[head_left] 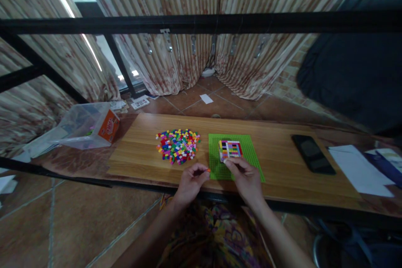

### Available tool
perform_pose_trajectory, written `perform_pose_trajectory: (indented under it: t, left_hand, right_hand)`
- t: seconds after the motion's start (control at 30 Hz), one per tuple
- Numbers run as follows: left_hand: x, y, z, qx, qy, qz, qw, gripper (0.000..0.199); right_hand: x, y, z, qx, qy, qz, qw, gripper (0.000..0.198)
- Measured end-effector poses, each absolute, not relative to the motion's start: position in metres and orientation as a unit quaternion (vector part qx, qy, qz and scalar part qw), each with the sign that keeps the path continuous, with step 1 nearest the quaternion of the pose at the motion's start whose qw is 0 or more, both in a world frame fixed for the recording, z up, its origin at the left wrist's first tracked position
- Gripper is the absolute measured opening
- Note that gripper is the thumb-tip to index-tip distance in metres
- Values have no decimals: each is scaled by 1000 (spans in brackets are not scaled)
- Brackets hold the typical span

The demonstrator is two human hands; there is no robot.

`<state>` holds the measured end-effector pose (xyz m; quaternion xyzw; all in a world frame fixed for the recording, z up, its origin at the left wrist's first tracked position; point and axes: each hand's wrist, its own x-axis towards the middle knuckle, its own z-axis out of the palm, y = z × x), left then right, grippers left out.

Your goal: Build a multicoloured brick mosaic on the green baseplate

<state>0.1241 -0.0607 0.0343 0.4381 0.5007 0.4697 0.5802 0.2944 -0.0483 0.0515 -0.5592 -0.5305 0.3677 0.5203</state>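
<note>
A bright green studded baseplate [254,163] lies on the wooden board, and on it stands a low block of multicoloured toy bricks [230,149] with a white strip across it. My left hand [191,182] is pinched on a small orange toy brick [208,170] at the baseplate's near left edge. The fingers of my right hand [246,176] are closed at the near edge of the brick block; whatever lies between their tips is too small to make out. Left of the baseplate spreads a loose pile of small coloured bricks [179,145].
A black phone [313,154] lies on the right of the wooden board [279,176], beside white papers [358,169]. On the left stands a clear plastic box [84,127] with an orange label. A dark metal bar [201,24] crosses beyond, before striped curtains [176,63].
</note>
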Motion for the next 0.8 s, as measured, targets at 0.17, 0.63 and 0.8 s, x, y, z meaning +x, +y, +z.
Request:
perform_pose_trajectory:
  t: [0.17, 0.63, 0.8]
  left_hand:
    - [116, -54, 14, 508, 528, 451, 510, 16]
    - [117, -53, 16, 553, 548, 408, 476, 12]
    - [116, -54, 15, 553, 548, 411, 475, 11]
  right_hand:
    - [314, -8, 54, -560, -690, 189, 417, 20]
    - [302, 11, 45, -619, -723, 84, 296, 18]
    - [299, 14, 43, -645, -692, 76, 315, 14]
